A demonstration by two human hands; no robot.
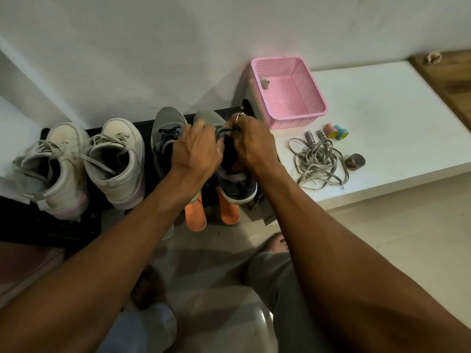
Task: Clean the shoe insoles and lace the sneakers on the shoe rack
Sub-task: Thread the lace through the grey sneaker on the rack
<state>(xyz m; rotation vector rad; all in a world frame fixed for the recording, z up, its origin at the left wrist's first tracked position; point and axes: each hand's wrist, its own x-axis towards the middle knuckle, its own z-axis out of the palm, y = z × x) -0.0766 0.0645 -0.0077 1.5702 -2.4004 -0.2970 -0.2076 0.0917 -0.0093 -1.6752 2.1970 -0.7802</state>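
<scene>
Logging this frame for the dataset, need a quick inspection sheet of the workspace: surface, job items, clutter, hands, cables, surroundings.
Surface: black shoe rack against the wall; white ledge to its right.
Job's things: two white sneakers laced, on the rack; two grey sneakers, the right one being worked on; orange insoles sticking out below; loose grey laces on the ledge.
Clutter: pink basket, two batteries, two smiley stampers, small dark roll.
Grippers: left hand and right hand both pinch a dark lace at the grey sneaker.
Cables: nothing seen.
Surroundings: white wall, tiled floor, person's bare feet.
</scene>
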